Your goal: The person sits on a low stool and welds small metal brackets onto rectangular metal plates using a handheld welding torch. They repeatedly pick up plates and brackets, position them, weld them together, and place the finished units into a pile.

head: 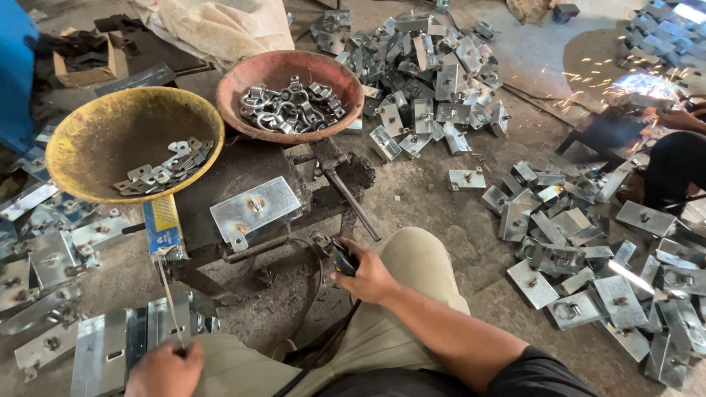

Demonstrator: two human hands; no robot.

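Gritty workshop floor; left hand [163, 370] pinching thin welding rod [170, 303], tip up-left.

Single head-worn view, looking steeply down and forward from a seated person's eye level. The near field takes in the person's knee [412, 272] and both forearms at close range; the far field reaches the workshop floor [441, 213] beyond.

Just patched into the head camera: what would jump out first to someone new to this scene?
Probably the burst of welding sparks at upper right, where another person works. Next, two bowls up left: a yellow bowl of flat plates and a red bowl of ring clamps. The right hand grips a dark tool; the left hand holds a thin rod.
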